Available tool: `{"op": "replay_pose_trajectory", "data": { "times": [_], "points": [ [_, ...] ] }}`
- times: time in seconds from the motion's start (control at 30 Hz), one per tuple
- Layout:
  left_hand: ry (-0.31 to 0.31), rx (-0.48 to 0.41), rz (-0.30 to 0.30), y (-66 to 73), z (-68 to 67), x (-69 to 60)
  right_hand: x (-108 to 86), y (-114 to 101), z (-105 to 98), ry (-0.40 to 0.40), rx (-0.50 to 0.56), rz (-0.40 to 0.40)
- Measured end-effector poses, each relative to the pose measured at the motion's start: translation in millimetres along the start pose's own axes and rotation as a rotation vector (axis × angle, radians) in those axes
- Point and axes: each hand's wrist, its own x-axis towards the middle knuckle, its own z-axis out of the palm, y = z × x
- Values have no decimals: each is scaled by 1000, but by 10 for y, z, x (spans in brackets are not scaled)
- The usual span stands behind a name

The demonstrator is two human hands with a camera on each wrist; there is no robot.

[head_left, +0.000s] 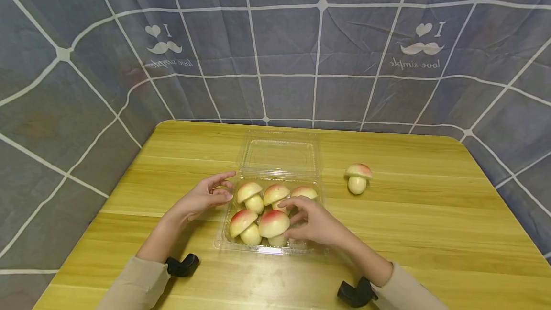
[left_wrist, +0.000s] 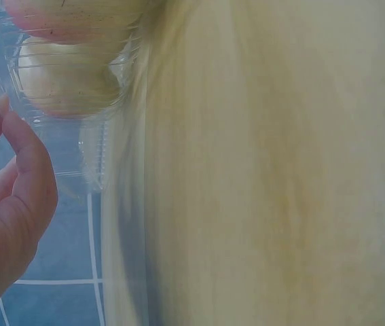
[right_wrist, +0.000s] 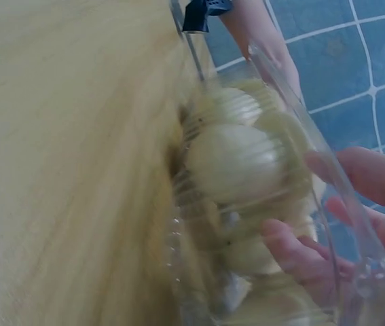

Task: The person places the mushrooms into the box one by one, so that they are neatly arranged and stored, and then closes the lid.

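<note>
A clear plastic clamshell box (head_left: 267,249) lies on the table with its lid folded back. Several mushroom-shaped pieces with pale stems and red-tinted yellow caps fill it in two rows. My right hand (head_left: 316,224) reaches over the box's right side, thumb and fingers apart beside the front-row mushroom (head_left: 274,224); whether they touch it is unclear. In the right wrist view, its fingertips (right_wrist: 280,234) show at the box, beside a blurred mushroom (right_wrist: 233,163). My left hand (head_left: 200,197) is at the box's left edge, fingers loosely bent, holding nothing. A single mushroom (head_left: 358,178) lies outside, right of the box.
The transparent lid (head_left: 280,154) lies flat behind the box on the wooden table (head_left: 430,214). A grey-blue curtain (head_left: 284,47) with white grid lines hangs around the table's back and sides. Black wrist mounts (head_left: 182,265) sit at both sleeves.
</note>
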Motion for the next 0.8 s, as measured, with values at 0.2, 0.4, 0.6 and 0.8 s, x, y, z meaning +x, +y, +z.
{"op": "replay_pose_trajectory", "data": {
  "times": [0.2,0.4,0.6,0.8],
  "points": [
    [5,1,-2,1,-1,-3,-36,-36,-92,21,0,17],
    [1,0,-3,5,0,-1,-64,-56,-212,62,25,19],
    [0,-6,-7,8,-2,-1,-123,-56,-364,117,8,43],
    [-5,16,5,9,-5,-8,-181,-50,-508,190,43,23]
  ]
}}
